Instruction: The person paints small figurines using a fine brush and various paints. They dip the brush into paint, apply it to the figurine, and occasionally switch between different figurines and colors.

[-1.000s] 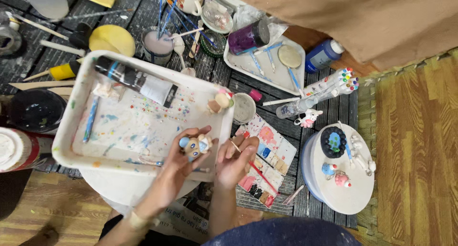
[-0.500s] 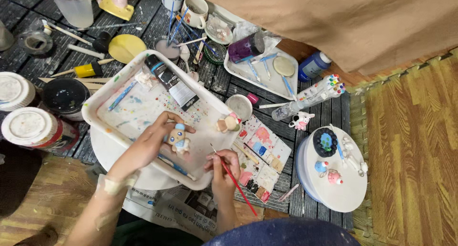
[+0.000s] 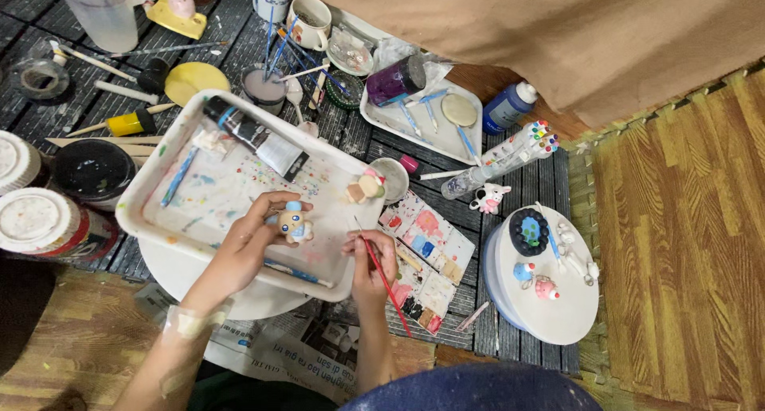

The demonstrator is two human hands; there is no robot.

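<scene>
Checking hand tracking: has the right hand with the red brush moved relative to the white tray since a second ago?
Yes. The right hand with the red brush has drawn back from the figurine toward the white tray's near right corner.

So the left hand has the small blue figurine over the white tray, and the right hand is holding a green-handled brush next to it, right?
Not quite: the brush in the right hand has a red handle, not green, as the head view shows. The rest holds: the left hand holds the small blue figurine over the white tray.
</scene>
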